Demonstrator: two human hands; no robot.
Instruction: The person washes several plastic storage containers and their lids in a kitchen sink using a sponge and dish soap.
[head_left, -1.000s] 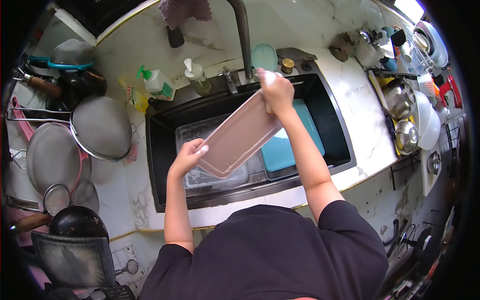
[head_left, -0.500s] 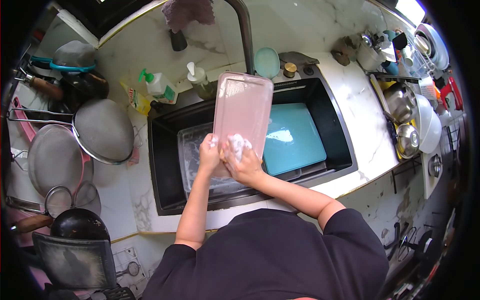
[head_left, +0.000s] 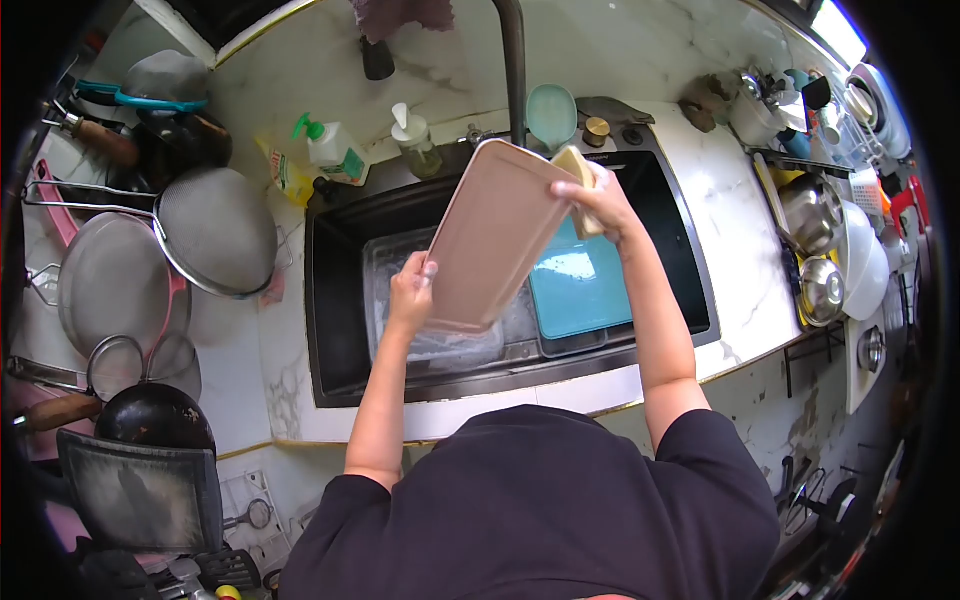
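A pink rectangular lid is held tilted above the black sink. My left hand grips its lower left edge, with some foam on the thumb. At the upper right corner, my right hand is closed on a pale yellow sponge, its thumb on the lid. Below, a turquoise lid lies in the right part of the sink. A clear soapy container sits in the left part, partly hidden by the pink lid.
Behind the sink stand a green-capped bottle, a pump bottle, the faucet and a light green dish. Strainers and a black pan are at the left. Steel bowls stand at the right.
The pink lid has tilted to the right and turned over. My right hand has moved from its lower part up to the upper right corner, and the sponge now shows. The view has shifted slightly.
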